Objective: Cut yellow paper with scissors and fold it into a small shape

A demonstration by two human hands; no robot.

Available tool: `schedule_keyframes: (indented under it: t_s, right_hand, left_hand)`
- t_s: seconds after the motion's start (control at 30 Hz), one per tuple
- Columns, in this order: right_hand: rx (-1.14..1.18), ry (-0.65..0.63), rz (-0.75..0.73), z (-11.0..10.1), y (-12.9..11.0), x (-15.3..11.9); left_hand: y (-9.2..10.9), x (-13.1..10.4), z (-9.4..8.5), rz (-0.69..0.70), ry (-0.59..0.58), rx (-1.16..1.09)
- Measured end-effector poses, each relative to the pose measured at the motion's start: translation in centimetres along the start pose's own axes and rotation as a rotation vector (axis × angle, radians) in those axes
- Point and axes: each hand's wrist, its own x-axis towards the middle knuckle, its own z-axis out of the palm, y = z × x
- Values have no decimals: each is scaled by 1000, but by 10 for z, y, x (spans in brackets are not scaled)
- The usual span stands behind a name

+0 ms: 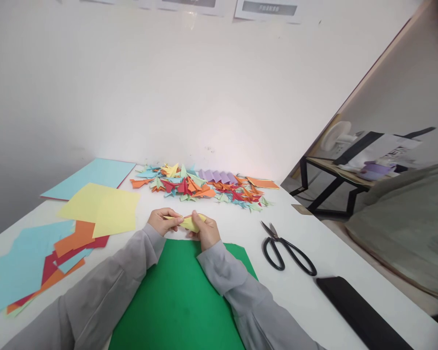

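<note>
Between my two hands is a folded piece of yellow paper, held just past the far edge of a green sheet. My left hand pinches its left end with thumb and fingers. At its right end, my right hand grips the paper, thumb on top; some of its fingers are hidden beneath. Beyond my hands lies a long heap of small folded paper pieces in red, orange, blue, green and yellow, with a row of purple folded paper at the back.
Left on the white table are yellow sheets, light blue sheets, a blue stack and orange and red scraps. At right lie black-handled scissors, slightly open, and a black flat object. A wall stands behind the table.
</note>
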Motion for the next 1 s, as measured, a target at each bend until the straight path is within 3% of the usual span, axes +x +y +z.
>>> schedule_keyframes:
  t_s: [0.27, 0.53, 0.8, 1.0]
  right_hand:
    - [85, -50, 18, -2, -2, 2]
    - [-43, -1, -26, -2, -2, 0]
    - [71, 56, -77, -1, 0, 3]
    - [141, 68, -27, -2, 0, 5]
  left_hand:
    - [4, -2, 3, -43, 44, -64]
    - [5, -3, 6, -96, 90, -133]
    - [11, -6, 8, -122, 80, -223]
    - [14, -6, 7, -156, 62, -280]
